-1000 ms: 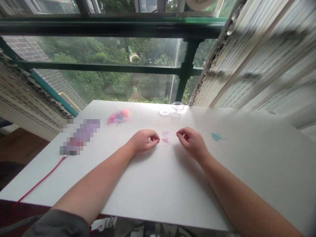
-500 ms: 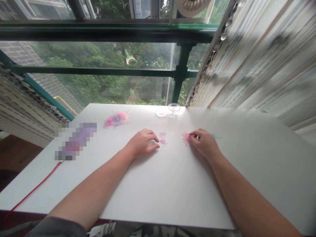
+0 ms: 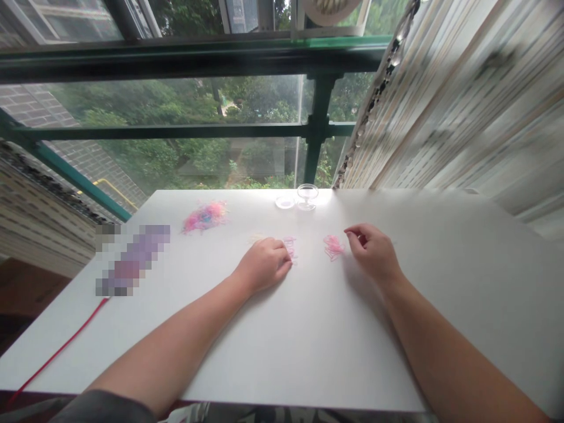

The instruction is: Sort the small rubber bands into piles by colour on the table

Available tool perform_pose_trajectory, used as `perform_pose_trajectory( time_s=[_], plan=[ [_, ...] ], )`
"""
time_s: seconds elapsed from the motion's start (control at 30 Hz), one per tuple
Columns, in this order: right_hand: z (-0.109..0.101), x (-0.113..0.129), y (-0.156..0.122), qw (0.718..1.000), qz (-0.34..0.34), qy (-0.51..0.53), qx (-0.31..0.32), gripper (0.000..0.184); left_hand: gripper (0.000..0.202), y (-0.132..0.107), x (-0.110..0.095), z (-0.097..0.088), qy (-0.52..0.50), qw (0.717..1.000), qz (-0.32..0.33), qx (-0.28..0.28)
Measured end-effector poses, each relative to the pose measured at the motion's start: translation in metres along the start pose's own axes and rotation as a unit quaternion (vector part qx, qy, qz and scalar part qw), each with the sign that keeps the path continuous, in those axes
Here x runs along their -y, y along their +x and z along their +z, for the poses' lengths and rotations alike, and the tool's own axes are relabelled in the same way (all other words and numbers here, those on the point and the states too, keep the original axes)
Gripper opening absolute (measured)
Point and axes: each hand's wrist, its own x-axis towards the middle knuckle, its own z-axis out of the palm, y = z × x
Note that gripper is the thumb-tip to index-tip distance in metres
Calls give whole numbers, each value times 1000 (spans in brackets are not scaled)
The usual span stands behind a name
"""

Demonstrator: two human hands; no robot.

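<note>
My left hand rests on the table with its fingers drawn together at the edge of a small pile of light purple rubber bands. Whether a band sits between those fingertips is hidden. My right hand hovers just right of a pile of pink rubber bands, thumb and forefinger pinched. Anything in that pinch is too small to make out. A few pale yellow bands show behind my left hand. Farther left lies a larger heap of mixed-colour rubber bands.
At the back edge of the white table stand a clear footed cup and a small clear lid. A blurred purple object with a red cord lies at left. A striped curtain hangs at right.
My left hand has moved right onto the light purple bands and its fingers have closed. My right hand has lifted off the pink pile, moved right, and now hides the teal bands.
</note>
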Motion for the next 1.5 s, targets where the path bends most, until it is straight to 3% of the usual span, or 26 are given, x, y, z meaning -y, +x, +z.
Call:
perform_pose_trajectory(
  time_s=[0.13,0.4,0.9,1.3,1.5],
  plan=[
    [3,9,-7,998,16,41,38,19,15,0,4,-2,-32,999,2,4],
    [19,39,-27,975,-33,90,200,16,16,-1,6,-7,-79,997,13,2],
    [20,39,-27,956,-78,40,281,18,14,-2,9,-7,-71,997,17,-2],
    [15,43,-27,935,-132,-33,328,18,13,7,10,6,8,998,-30,-62],
    [10,50,-30,899,-162,-132,385,32,15,4,8,1,11,996,-40,-73]
  ],
)
